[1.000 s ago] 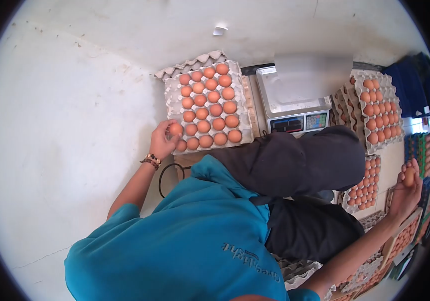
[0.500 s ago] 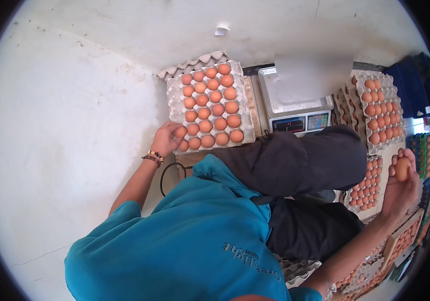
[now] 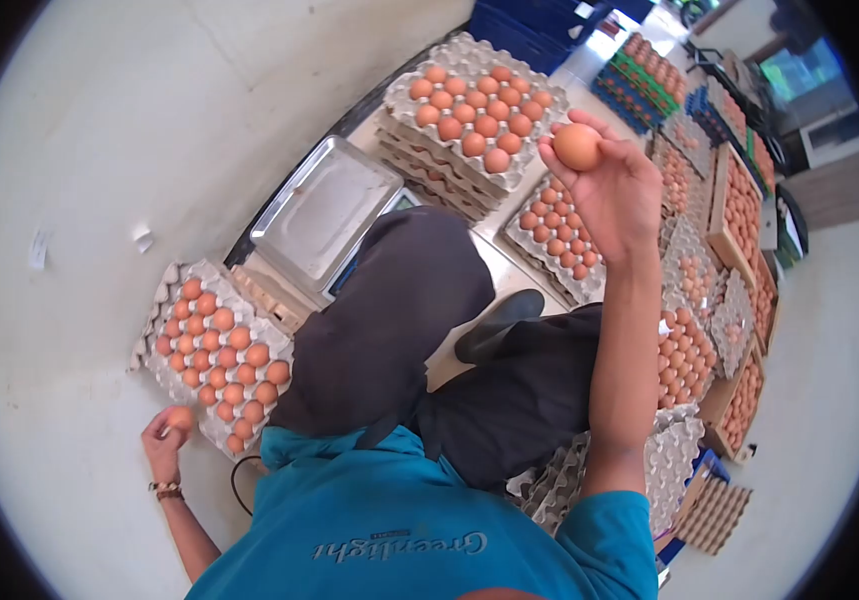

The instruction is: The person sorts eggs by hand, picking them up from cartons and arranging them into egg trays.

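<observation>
My left hand (image 3: pixel 161 440), with bead bracelets at the wrist, is closed on a brown egg (image 3: pixel 181 418). It is just off the near-left edge of a grey egg tray (image 3: pixel 211 428), which holds many brown eggs and lies on other trays. My right hand (image 3: pixel 621 185) is raised and grips another brown egg (image 3: pixel 577 147) between thumb and fingers. Behind that egg stands a stack of trays (image 3: pixel 429 160), whose top tray is partly filled with eggs. A lower tray of eggs (image 3: pixel 555 228) lies beneath my right wrist.
A scale with a metal pan (image 3: pixel 329 210) stands between the two tray stacks, against the wall. Wooden crates of eggs (image 3: pixel 721 215), green and blue plastic trays (image 3: pixel 639 85), and grey trays (image 3: pixel 671 470) fill the right side. My knees and a boot (image 3: pixel 499 325) are in the middle.
The view has swung right, bringing more crates into sight. My left hand has lifted its egg away from the tray's edge. My right hand still holds its egg, now raised before the tray stack.
</observation>
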A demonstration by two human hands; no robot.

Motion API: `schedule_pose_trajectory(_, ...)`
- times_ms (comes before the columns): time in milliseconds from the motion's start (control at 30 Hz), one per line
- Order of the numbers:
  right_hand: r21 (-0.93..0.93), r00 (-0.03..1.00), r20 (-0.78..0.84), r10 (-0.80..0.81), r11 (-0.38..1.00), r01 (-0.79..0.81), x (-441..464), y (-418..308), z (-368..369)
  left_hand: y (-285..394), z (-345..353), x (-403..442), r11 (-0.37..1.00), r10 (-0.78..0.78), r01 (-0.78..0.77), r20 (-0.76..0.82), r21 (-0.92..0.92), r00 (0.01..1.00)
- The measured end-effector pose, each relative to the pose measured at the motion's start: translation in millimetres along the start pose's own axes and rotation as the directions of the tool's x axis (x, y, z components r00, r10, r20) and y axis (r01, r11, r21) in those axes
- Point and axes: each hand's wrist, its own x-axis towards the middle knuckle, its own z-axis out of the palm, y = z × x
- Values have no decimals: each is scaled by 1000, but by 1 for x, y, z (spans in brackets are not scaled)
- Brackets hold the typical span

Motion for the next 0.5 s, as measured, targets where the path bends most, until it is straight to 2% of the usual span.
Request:
schedule_pose_trajectory(67, -53, 997, -69, -38, 998, 34, 1, -2, 1, 37, 5, 18, 961, 30, -38, -34, -274, 999)
schedule_pose_trajectory(133, -128, 997, -39, -73, 990, 67, 2, -4, -3, 93, 47, 47, 896, 228, -226, -41, -381, 973)
schedule_pose_trajectory(233, -249, 992, 7, -125, 961, 122, 2, -5, -2, 207, 134, 83, 880, 447, -396, 175, -263, 877)
schedule_pose_trajectory(267, -297, 988, 21, -153, 943, 153, 3, -3, -2, 242, 168, 91, 839, 534, -480, 222, -255, 816)
schedule_pose_trajectory(367, -252, 988, -18, -150, 957, 141, 11, 1, -7, 330, 267, 126, 717, 697, -573, 419, -397, 581)
schedule_pose_trajectory(400, -247, 987, -43, -154, 959, 139, 14, 1, -8, 357, 299, 137, 664, 734, -653, 480, -364, 480)
schedule_pose_trajectory(433, -245, 983, -92, -159, 960, 132, 16, 1, -9, 380, 332, 147, 666, 725, -636, 540, -390, 427)
schedule_pose_trajectory(500, -242, 965, -200, -169, 963, 119, 19, 1, -14, 410, 399, 179, 571, 753, -761, 566, -310, 335)
